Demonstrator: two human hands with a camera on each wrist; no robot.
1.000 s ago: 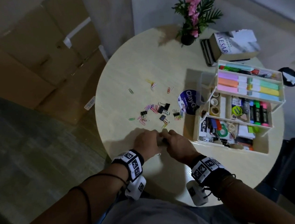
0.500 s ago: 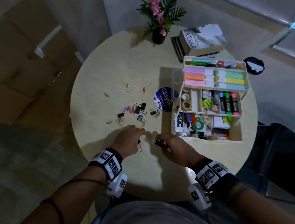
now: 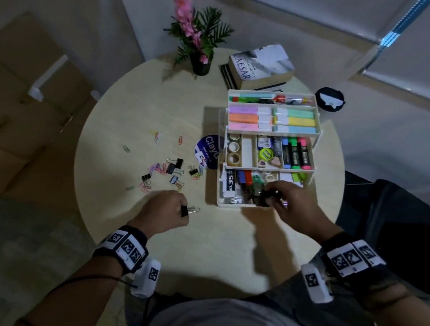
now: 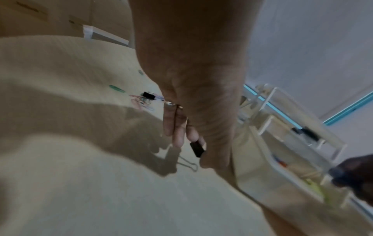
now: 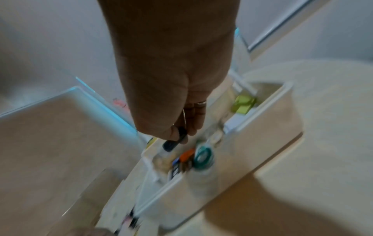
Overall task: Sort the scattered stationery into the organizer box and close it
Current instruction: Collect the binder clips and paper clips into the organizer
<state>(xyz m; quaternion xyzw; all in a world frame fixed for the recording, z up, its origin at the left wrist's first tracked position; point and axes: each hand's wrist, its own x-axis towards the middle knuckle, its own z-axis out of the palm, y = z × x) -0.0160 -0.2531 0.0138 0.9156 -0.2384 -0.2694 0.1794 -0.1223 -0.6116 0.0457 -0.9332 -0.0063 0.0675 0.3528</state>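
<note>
The white three-tier organizer box (image 3: 220,188) stands open on the right of the round table, with highlighters, markers and tapes in its trays. My right hand (image 3: 271,197) hovers over the bottom tray and pinches a black binder clip (image 5: 175,142) just above the contents. My left hand (image 3: 183,209) stays low over the table in front of the box, pinching another black binder clip (image 4: 196,149) whose silver handles (image 3: 194,209) stick out. Several coloured paper clips and black binder clips (image 3: 167,169) lie scattered left of the box.
A round blue "Clay" lid (image 3: 208,153) lies against the box's left side. A potted pink flower (image 3: 200,62) and stacked books (image 3: 260,65) stand at the back. A black round object (image 3: 330,99) sits beyond the table, cardboard boxes (image 3: 21,101) at left.
My hands parted from the table's front middle. The right hand carried its binder clip rightwards over the box's bottom tray; the left kept its clip near the table.
</note>
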